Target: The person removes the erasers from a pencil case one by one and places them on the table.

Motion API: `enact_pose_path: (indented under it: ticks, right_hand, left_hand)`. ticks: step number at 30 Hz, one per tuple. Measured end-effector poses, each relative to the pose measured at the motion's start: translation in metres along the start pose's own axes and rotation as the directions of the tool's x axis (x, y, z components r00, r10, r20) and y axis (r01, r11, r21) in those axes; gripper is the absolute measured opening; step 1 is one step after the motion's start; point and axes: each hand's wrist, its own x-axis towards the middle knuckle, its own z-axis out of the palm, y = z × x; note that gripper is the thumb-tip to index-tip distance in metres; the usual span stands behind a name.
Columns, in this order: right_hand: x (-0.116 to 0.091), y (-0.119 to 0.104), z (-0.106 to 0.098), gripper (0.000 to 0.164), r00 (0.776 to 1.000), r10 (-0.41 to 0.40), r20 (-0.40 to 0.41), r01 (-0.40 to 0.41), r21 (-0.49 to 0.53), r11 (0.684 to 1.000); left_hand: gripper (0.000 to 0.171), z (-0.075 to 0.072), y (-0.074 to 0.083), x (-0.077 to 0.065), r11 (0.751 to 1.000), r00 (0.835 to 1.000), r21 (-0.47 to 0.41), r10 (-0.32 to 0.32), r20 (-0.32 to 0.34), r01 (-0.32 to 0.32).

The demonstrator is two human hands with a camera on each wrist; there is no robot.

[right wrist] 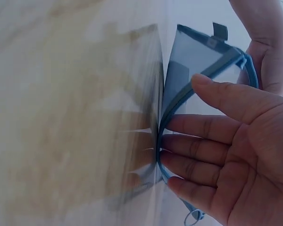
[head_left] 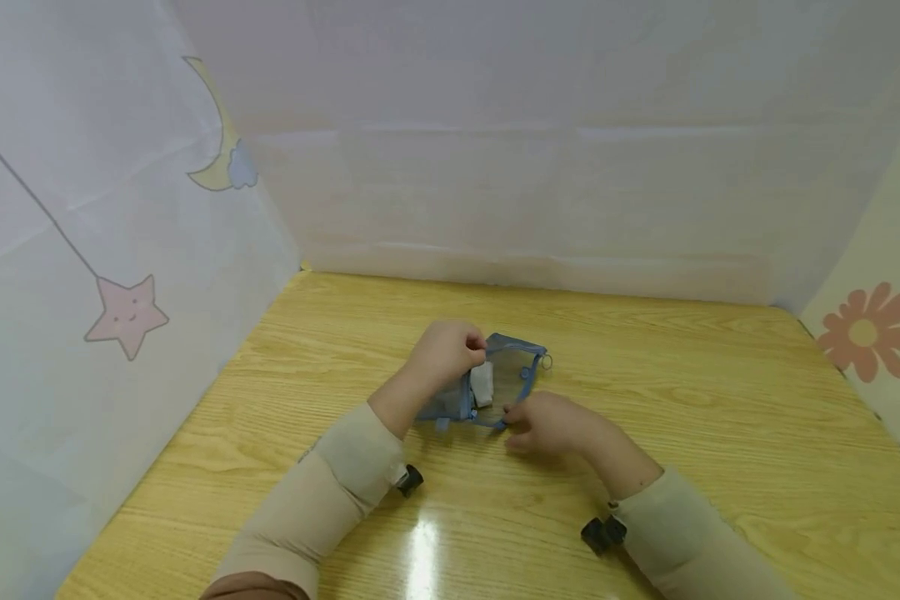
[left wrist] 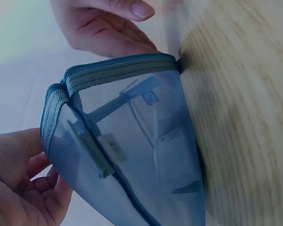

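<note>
A blue mesh zip pouch lies on the wooden table, its zipped mouth spread wide. Inside it sits a white item, seen blurred through the mesh as a pale block; its kind is unclear. My left hand pinches the pouch's far rim, and its curled fingers show beside the fabric in the left wrist view. At the near rim is my right hand; in the right wrist view its nearly straight fingers touch the zip edge, with the thumb beside that edge.
A metal ring hangs from the pouch's right corner. The wooden table spreads around it, bounded by a pale wall sheet at the back and printed sheets on both sides. Both forearms wear sleeves with small black cameras.
</note>
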Motion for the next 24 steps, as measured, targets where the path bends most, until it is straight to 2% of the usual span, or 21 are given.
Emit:
enact_pose_path:
  ticks: [3, 7, 15, 20, 24]
  right_hand:
    - [0.001, -0.004, 0.001, 0.023, 1.0, -0.009, -0.004, 0.009, -0.013, 1.0]
    - [0.001, -0.01, 0.002, 0.016, 1.0, -0.012, 0.0, 0.012, -0.02, 1.0]
    - [0.0, -0.02, 0.003, 0.021, 1.0, 0.012, 0.014, -0.012, -0.053, 0.999]
    - [0.002, -0.02, 0.003, 0.016, 0.999, 0.027, 0.018, -0.026, -0.066, 0.998]
    - [0.003, -0.017, 0.004, 0.018, 1.0, 0.015, 0.019, -0.014, -0.058, 0.998]
  left_hand:
    - [0.009, -0.004, -0.001, 0.0, 1.0, 0.998, -0.029, -0.004, -0.067, 0.002]
    - [0.01, -0.009, -0.002, 0.0, 0.999, 0.993, -0.041, -0.006, -0.116, 0.001]
    - [0.015, -0.012, -0.003, 0.001, 0.997, 0.988, 0.072, 0.031, -0.149, -0.02]
    - [0.015, -0.015, -0.005, 0.001, 0.998, 0.988, 0.059, 0.008, -0.153, 0.001]
    - [0.014, -0.017, -0.015, 0.006, 0.999, 0.986, 0.023, -0.034, -0.166, 0.038]
